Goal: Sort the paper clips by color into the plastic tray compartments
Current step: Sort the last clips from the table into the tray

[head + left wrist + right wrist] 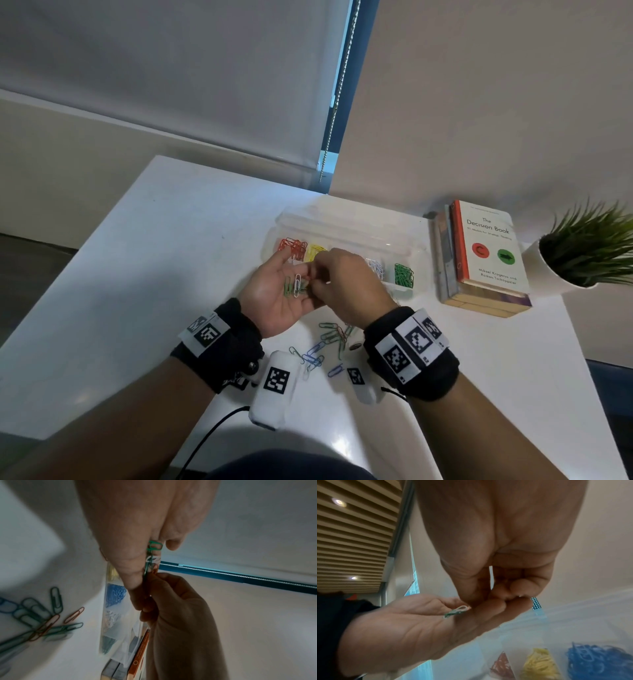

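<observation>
My left hand is held palm up above the white table, in front of the clear plastic tray. Green and white paper clips lie in its palm. My right hand reaches over from the right, and its thumb and fingertips pinch one of those clips; I cannot tell its colour. In the tray, red clips, yellow clips, white clips and green clips lie in separate compartments. The blue clips show only in the wrist views. A loose pile of clips lies below my hands.
A stack of books stands right of the tray, with a potted plant in a white pot beyond it. The table's left edge runs diagonally. A beaded blind cord hangs behind the table.
</observation>
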Tool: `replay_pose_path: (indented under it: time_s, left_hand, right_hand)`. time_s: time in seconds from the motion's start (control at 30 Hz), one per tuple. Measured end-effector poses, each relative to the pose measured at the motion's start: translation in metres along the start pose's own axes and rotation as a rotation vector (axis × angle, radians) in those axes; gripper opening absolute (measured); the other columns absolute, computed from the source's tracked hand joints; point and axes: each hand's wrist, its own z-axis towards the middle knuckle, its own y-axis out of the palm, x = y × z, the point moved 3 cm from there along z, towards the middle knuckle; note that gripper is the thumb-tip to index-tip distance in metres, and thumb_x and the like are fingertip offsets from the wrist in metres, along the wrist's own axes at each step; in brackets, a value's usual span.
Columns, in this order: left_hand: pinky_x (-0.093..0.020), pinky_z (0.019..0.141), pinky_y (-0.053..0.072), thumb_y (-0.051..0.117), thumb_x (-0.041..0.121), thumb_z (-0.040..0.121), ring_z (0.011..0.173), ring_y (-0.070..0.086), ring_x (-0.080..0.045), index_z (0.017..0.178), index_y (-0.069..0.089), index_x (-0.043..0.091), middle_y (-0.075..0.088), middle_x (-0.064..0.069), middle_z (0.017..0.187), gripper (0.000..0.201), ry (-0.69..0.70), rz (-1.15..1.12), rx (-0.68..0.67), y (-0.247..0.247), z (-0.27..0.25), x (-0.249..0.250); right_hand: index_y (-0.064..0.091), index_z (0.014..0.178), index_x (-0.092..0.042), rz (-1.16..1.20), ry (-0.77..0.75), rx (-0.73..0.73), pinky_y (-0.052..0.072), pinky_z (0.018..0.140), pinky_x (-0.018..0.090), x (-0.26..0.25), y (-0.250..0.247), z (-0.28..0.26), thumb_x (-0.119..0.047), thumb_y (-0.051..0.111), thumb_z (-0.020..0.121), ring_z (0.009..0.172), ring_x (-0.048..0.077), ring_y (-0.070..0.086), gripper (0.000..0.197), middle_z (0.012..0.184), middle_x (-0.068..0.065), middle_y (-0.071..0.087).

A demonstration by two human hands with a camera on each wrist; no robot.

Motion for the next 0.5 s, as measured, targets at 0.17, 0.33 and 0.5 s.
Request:
replay_pose_path:
  time_s: [0.17,0.33,0.5]
  left_hand:
    - [-0.046,0.095,0.050,0.029,0.048,0.100,0.098,0.069,-0.035,0.107,0.068,-0.004,0.068,-0.024,0.110,0.065,0.025,-0.009,0.061,-0.015,-0.004,0.008]
    - [-0.046,0.096,0.046,0.026,0.047,0.101,0.111,0.062,-0.040,0.122,0.055,-0.005,0.062,-0.028,0.121,0.063,0.020,-0.032,0.120,-0.029,-0.009,0.008]
    - [-0.046,0.094,0.048,0.027,0.048,0.101,0.108,0.064,-0.040,0.122,0.055,-0.005,0.063,-0.027,0.120,0.064,0.016,-0.039,0.107,-0.025,-0.012,0.008]
  right_hand:
    - [0.053,0.071,-0.021,0.198,0.100,0.032,0.039,0.054,0.015,0.005,-0.013,0.022,-0.010,0.057,0.083,0.065,0.013,0.053,0.017,0.069,-0.006,0.059]
    - [0.060,0.076,-0.016,0.131,0.150,0.038,0.041,0.065,0.024,-0.004,-0.013,0.058,-0.009,0.057,0.082,0.074,0.018,0.057,0.010,0.076,-0.001,0.063]
    - [0.066,0.082,-0.018,0.109,0.124,0.002,0.047,0.067,0.026,-0.014,-0.012,0.061,-0.015,0.065,0.080,0.076,0.017,0.060,0.004,0.081,-0.001,0.067]
